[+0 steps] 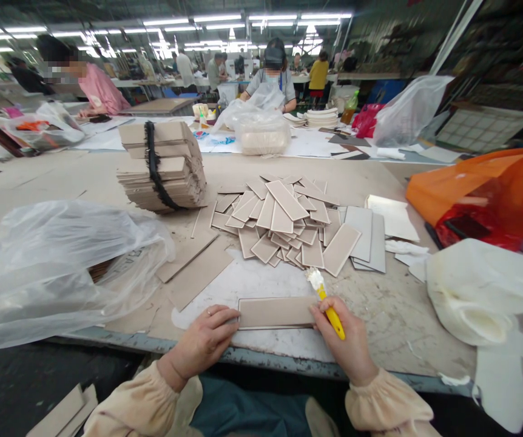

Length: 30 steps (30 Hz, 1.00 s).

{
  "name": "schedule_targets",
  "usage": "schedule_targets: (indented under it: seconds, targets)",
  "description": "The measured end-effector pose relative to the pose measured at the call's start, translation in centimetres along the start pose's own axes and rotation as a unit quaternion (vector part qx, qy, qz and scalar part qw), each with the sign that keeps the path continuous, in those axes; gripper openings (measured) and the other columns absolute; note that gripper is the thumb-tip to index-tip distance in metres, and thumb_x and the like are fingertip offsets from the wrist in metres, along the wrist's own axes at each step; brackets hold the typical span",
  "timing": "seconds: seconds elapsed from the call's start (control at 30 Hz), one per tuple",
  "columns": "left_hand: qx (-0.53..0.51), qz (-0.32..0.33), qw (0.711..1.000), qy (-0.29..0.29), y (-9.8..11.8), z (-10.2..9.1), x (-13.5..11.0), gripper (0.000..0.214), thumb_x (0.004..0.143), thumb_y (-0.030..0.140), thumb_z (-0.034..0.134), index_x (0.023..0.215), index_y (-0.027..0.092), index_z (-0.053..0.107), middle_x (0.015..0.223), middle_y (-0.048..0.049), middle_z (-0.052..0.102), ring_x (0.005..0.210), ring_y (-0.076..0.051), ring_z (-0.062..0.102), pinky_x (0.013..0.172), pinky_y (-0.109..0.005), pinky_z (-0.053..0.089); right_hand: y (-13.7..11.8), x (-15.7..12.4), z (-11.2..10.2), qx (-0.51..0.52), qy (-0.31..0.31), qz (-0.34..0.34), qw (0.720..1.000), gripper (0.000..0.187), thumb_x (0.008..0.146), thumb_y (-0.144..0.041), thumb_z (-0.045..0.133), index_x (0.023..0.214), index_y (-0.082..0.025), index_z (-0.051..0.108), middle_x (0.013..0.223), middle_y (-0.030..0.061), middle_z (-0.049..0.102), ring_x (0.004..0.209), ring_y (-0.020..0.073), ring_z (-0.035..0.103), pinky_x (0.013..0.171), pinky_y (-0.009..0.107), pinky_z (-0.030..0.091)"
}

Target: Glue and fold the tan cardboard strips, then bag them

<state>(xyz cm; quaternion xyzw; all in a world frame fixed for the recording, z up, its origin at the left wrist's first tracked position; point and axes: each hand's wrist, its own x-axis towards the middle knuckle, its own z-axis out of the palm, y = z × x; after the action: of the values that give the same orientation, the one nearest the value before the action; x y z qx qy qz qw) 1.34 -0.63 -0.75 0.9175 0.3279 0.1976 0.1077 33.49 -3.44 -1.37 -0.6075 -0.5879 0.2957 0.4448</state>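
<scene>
A beige cardboard strip lies along the near table edge, on a whitish sheet. My left hand pinches its left end, fingers closed. My right hand grips its right end, and a yellow-handled brush is held in the same hand. White paste coats the brush's bristles, which point away from me. Just beyond, a loose pile of beige cardboard pieces is heaped, several overlapping. Grey board pieces lie at the pile's right.
A strapped cardboard bundle stands behind the pile's left. Clear plastic bag covers the left side. To the right are a white plastic jug and an orange bag. A co-worker sits opposite behind a plastic-wrapped stack.
</scene>
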Motion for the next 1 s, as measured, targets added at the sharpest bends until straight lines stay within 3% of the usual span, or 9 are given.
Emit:
schedule_targets:
  seconds: [0.4, 0.67, 1.0]
  targets:
    - [0.033, 0.021, 0.999, 0.009, 0.11, -0.04, 0.29, 0.021, 0.09, 0.012, 0.05, 0.105, 0.018, 0.064, 0.115, -0.0072, 0.066, 0.104, -0.02, 0.054, 0.091, -0.036, 0.05, -0.73, 0.22, -0.13, -0.068, 0.009, -0.056, 0.996, 0.019, 0.095, -0.036, 0.052, 0.082, -0.024, 0.048, 0.07, -0.0037, 0.053, 0.059, 0.0137, 0.054, 0.059, 0.024, 0.042]
    - [0.041, 0.029, 0.999, 0.014, -0.04, -0.08, 0.62, 0.02, 0.09, 0.014, 0.049, 0.102, 0.02, 0.065, 0.112, -0.0063, 0.066, 0.1, -0.019, 0.055, 0.086, -0.034, 0.05, -0.71, 0.23, -0.29, -0.164, 0.007, -0.088, 0.982, 0.011, 0.095, -0.028, 0.049, 0.084, -0.023, 0.05, 0.07, -0.0016, 0.055, 0.067, 0.0165, 0.058, 0.063, 0.026, 0.043]
    - [0.038, 0.023, 0.999, 0.016, 0.17, 0.04, 0.65, 0.018, 0.09, 0.013, 0.05, 0.099, 0.019, 0.064, 0.113, -0.0061, 0.065, 0.098, -0.019, 0.054, 0.085, -0.034, 0.049, -0.35, 0.13, -0.34, -0.179, 0.007, -0.094, 0.979, 0.005, 0.092, -0.024, 0.05, 0.095, -0.022, 0.052, 0.078, 0.0011, 0.059, 0.073, 0.0195, 0.062, 0.067, 0.028, 0.047]
